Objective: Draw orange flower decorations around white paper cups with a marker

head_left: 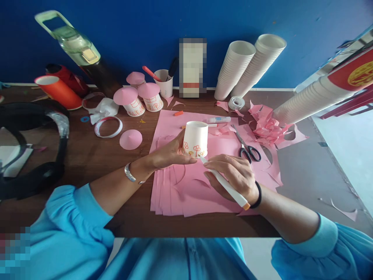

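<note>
A wood-grained brown bench (131, 212) runs with its far edge along a deep blue wall (131, 35); its near edge lies just in front of a person in blue. Beyond the slanting right edge shows a pale floor (346, 151). The bench's surface looks greyer toward its right side.

Pink sheets (167, 190) overlap across the middle, reaching close to the near edge. Above them, the left hand (171, 151) has its fingers clamped on a white paper cup (196, 134) with red and yellow flowers drawn near its lower end. The right hand (234, 173) has its fingers closed around a white marker (229, 186), its tip at the cup's lower end.

Black-handled scissors (247, 151) lie on the right part of the sheets, beside crumpled pink scraps (268, 126). Two tall cup stacks (237, 66) lean near the far edge; another stack (311, 99) slants near the right edge. Toward the far left corner stand a green-topped bottle (77, 44) and an orange cylinder (60, 92). Cups with pink cone tops (135, 107) stand nearer the middle, and black headphones (55, 167) lie by the left side.
</note>
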{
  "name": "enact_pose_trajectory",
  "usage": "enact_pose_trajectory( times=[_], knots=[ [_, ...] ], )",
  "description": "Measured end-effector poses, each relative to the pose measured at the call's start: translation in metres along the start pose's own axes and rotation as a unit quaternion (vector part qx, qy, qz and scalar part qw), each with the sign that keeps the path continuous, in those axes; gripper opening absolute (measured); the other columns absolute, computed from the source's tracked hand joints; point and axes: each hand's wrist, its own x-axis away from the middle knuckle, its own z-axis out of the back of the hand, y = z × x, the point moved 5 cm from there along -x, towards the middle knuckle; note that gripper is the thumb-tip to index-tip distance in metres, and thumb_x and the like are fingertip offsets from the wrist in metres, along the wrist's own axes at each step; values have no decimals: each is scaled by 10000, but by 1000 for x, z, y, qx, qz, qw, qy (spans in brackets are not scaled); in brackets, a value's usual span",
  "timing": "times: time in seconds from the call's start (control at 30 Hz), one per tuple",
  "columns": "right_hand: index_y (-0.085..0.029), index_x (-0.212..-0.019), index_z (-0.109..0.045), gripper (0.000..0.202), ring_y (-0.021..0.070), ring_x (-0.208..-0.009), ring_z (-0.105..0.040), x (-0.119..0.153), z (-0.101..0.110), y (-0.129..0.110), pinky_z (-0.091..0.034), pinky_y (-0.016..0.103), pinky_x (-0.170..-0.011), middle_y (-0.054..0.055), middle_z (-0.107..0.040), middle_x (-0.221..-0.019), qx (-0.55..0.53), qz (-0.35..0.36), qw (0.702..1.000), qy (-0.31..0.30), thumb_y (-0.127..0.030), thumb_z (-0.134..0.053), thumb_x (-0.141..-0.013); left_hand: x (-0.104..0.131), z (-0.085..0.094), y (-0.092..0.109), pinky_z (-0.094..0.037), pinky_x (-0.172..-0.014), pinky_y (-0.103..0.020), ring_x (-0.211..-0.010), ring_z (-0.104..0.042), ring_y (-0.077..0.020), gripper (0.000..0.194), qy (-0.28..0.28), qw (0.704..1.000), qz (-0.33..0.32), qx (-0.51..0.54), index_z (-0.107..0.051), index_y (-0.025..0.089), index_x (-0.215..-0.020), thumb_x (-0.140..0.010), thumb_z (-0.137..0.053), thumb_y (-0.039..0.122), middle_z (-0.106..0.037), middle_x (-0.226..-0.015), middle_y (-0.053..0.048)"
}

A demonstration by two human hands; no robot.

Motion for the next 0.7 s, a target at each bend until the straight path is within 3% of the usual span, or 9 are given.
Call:
enact_pose_trajectory(
  times=[0.17, 0.43, 0.7],
  knots=[
    [-183, -1134, -620, 171, 190, -673, -756, 1, -1, 0, -639, 292, -610, 67, -767, -814, 3, -4, 1000, -2, -111, -665, -985, 0, 0, 1, -535, -1051, -508, -1262, -646, -342, 723, 3, 1000, 11, -3, -570, 273, -1443, -804, -893, 380, -701, -1269, -118],
    [-190, -1106, -640, 144, 161, -694, -757, 4, -2, 1, -642, 276, -623, 30, -764, -837, 12, -15, 1000, -2, -125, -667, -980, 0, 0, 1, -550, -973, -436, -1142, -656, -274, 675, 2, 1000, 7, 3, -572, 276, -1393, -805, -896, 342, -669, -1280, -101],
    [-190, -1124, -633, 152, 165, -697, -752, 3, -2, 2, -646, 283, -620, 36, -765, -844, 12, -12, 1000, -1, -136, -662, -986, 0, 0, 0, -533, -1039, -502, -1223, -649, -332, 723, 1, 1000, 6, 6, -565, 276, -1442, -803, -896, 344, -697, -1231, -105]
  ],
)
